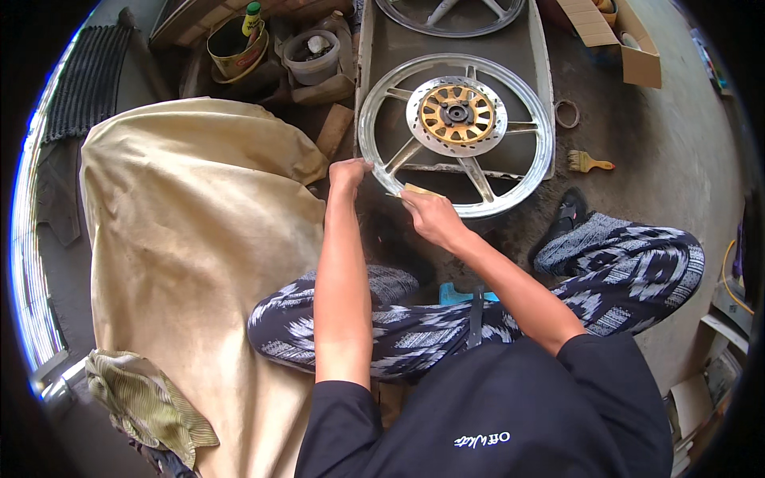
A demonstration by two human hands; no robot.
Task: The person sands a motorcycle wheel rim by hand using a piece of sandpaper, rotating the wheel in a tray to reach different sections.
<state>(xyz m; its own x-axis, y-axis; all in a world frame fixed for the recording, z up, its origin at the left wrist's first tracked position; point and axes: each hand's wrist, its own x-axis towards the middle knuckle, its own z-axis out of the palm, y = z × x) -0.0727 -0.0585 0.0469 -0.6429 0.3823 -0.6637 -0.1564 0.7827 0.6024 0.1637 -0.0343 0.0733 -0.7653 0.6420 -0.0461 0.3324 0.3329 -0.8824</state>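
Note:
A silver spoked motorcycle wheel lies flat before me, with a gold-centred brake disc on its hub. At the rim's near left side, my left hand is closed around the edge. My right hand pinches a folded yellowish sheet, which looks like sandpaper, against the near part of the rim. The underside of that sheet and the left fingertips are hidden.
The wheel rests over a shallow grey tray with a second wheel behind. A paintbrush and a ring lie at right, below a cardboard box. Beige cloth drapes at left, near buckets.

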